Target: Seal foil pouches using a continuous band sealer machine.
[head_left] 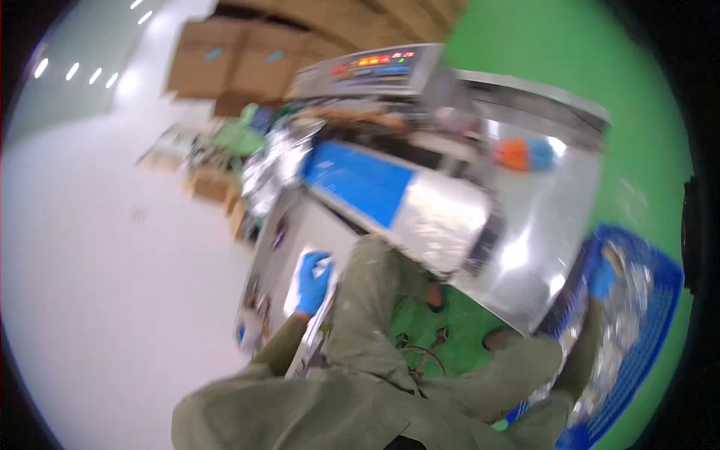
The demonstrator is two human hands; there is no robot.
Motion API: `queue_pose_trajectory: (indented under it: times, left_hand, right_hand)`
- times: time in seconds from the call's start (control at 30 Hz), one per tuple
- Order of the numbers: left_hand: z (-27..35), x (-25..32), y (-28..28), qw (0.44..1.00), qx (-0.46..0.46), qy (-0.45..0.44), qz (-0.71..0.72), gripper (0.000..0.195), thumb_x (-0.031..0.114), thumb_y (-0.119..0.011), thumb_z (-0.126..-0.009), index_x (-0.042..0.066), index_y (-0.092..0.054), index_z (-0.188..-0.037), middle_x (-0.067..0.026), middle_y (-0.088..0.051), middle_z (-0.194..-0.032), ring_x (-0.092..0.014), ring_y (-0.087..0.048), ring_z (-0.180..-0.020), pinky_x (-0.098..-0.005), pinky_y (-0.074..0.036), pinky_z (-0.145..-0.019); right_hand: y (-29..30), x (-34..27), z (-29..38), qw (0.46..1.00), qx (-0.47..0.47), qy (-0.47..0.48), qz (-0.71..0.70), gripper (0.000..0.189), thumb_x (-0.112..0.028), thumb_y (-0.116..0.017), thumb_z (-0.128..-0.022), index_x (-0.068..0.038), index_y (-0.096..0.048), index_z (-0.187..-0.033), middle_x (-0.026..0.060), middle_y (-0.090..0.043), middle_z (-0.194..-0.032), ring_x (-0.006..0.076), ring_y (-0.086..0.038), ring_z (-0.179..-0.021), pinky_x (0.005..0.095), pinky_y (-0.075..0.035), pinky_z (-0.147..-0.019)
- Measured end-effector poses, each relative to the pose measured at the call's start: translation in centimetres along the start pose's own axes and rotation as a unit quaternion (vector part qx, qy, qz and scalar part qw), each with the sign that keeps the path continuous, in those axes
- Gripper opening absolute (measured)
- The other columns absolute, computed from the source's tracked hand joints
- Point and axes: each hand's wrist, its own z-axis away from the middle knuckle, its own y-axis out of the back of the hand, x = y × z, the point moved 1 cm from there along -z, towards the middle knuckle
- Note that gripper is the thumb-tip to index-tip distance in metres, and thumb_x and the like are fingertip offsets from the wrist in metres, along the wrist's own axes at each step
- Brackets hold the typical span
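Note:
My left hand [314, 283], in a blue glove, has its thumb and fingers curved into a ring over a white sheet [292, 287] on a grey side surface. Whether it pinches something small cannot be told. At the far right my right hand [602, 277], gloved in blue too, reaches into a blue plastic basket [655, 337] that holds clear plastic-wrapped items [624, 315]. A light brown item [613, 256] lies at its fingers; the grip is blurred. Between my hands is a machine with a blue plate [360, 183] and a shiny metal plate [444, 216].
A steel tray [512, 225] holds an orange and blue object [523, 154]. Behind the plates stands a control panel [365, 70] with lit displays. Cardboard boxes [208, 59] stand farther back. Crinkled silver film [275, 163] hangs at the machine's left. A white roll [249, 332] sits near my left forearm.

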Motion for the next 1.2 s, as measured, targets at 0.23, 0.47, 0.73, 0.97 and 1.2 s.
queue_pose_trajectory:
  times: [0.23,0.47,0.73,0.97,1.2]
  left_hand:
    - [3.3,-5.5,3.3,0.992,0.118,0.007,0.037,0.020,0.008,-0.070,-0.081,0.006,-0.066,-0.101,-0.0088,-0.059,-0.097,-0.018,-0.056,-0.076,-0.0304,-0.048,-0.071]
    - [-3.7,-8.5,4.6,0.982,0.169,-0.040,0.072,0.023,0.014,-0.068,-0.083,0.007,-0.065,-0.105,-0.0094,-0.060,-0.100,-0.025,-0.058,-0.089,-0.0356,-0.047,-0.080]
    - [-30.0,-16.7,8.4,0.947,0.260,-0.013,-0.189,0.066,0.028,-0.069,-0.080,0.009,-0.044,-0.137,-0.0196,-0.041,-0.140,-0.038,-0.040,-0.127,-0.0539,-0.035,-0.099]
    - [-42.0,-31.7,6.5,0.942,0.210,0.041,-0.260,0.065,0.022,-0.058,-0.084,0.014,-0.036,-0.145,-0.0202,-0.037,-0.146,-0.041,-0.038,-0.132,-0.0656,-0.037,-0.095]
    - [-51.2,-45.9,15.2,0.992,0.119,-0.036,-0.006,0.066,0.033,-0.067,-0.083,0.004,-0.044,-0.137,-0.0260,-0.051,-0.131,-0.039,-0.050,-0.122,-0.0441,-0.041,-0.101]
  right_hand:
    - [12.5,-19.0,-6.3,0.960,0.154,0.203,0.117,0.027,-0.022,-0.051,-0.095,0.002,-0.058,-0.087,0.0221,-0.055,-0.073,0.0343,-0.057,-0.067,0.0433,-0.044,-0.064]
    - [27.8,-31.6,-7.8,0.982,0.148,0.092,0.072,0.029,-0.018,-0.053,-0.095,0.006,-0.049,-0.077,0.0184,-0.044,-0.068,0.0260,-0.040,-0.059,0.0399,-0.037,-0.058]
    - [39.7,-41.9,-7.5,0.980,0.170,0.069,0.081,0.029,-0.016,-0.051,-0.095,0.007,-0.052,-0.079,0.0180,-0.048,-0.071,0.0233,-0.045,-0.063,0.0382,-0.039,-0.060]
    - [47.4,-47.5,-3.7,0.928,0.179,0.081,0.316,0.013,-0.020,-0.056,-0.091,-0.008,-0.056,-0.085,0.0035,-0.056,-0.069,0.0194,-0.053,-0.064,0.0361,-0.042,-0.057]
    - [45.3,-53.1,-4.5,0.732,0.253,0.232,0.589,0.023,-0.012,-0.047,-0.093,-0.008,-0.053,-0.071,0.0143,-0.054,-0.067,0.0293,-0.052,-0.057,0.0443,-0.036,-0.051]
